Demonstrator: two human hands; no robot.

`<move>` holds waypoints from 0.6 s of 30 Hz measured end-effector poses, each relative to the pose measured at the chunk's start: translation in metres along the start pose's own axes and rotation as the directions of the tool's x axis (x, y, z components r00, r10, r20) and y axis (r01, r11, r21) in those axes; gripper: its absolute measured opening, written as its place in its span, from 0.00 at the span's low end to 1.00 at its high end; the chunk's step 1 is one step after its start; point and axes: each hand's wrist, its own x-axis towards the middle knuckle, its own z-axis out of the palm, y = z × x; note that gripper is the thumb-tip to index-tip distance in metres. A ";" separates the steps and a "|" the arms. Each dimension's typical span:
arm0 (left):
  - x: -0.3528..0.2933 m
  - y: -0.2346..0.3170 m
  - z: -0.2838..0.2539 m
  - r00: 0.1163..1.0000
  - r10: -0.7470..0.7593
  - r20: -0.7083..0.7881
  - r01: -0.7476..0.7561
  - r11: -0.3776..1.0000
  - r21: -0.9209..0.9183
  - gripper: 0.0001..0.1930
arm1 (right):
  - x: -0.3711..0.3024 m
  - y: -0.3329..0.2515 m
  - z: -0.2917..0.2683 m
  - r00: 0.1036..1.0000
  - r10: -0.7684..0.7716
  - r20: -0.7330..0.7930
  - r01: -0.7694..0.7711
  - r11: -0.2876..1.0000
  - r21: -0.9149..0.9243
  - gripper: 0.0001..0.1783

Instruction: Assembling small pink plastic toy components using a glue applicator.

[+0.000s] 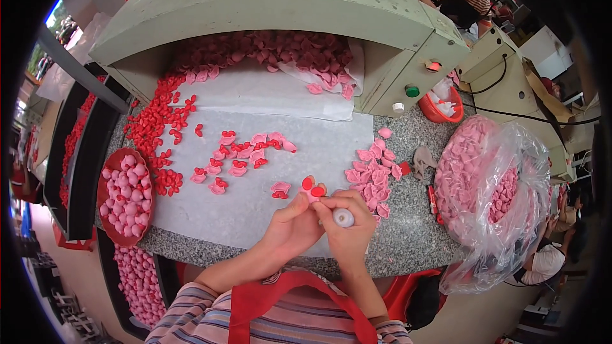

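Pinching a pink-and-red piece [312, 196], left fingers [295, 206] sit beside right fingers [347, 203] closed around a white-ended tool [343, 218]

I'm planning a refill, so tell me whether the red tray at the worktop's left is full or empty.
Full, or nearly: round pink pieces cover most of the red tray.

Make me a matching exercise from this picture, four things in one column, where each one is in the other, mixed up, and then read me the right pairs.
Things
1. White round-ended object
2. Green button
3. Red basket
4. Clear plastic bag

Places
A. At the left end of the speckled tabletop
B. On the front panel of the grey-green machine
C. At the right end of the tabletop
D. In the right hand

Pairs: 1-D, 2-B, 3-A, 4-C
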 end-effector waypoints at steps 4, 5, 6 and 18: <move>0.001 0.004 0.001 0.991 -0.102 -0.086 0.091 0.988 -0.123 0.15 | -0.002 -0.001 0.005 0.998 0.042 -0.056 -0.042 0.999 0.007 0.10; 0.000 0.005 0.002 0.986 -0.151 -0.076 0.139 0.979 -0.147 0.15 | -0.003 -0.002 0.006 0.998 -0.022 -0.063 0.020 0.999 -0.031 0.11; -0.001 0.005 0.000 0.986 -0.151 -0.076 0.139 0.979 -0.147 0.15 | -0.005 -0.003 0.006 0.994 -0.088 -0.071 0.083 0.994 -0.070 0.11; -0.020 0.026 0.013 0.981 0.157 -0.116 -0.066 0.828 0.556 0.20 | -0.003 0.015 -0.008 0.960 0.220 0.174 -0.275 0.859 0.431 0.11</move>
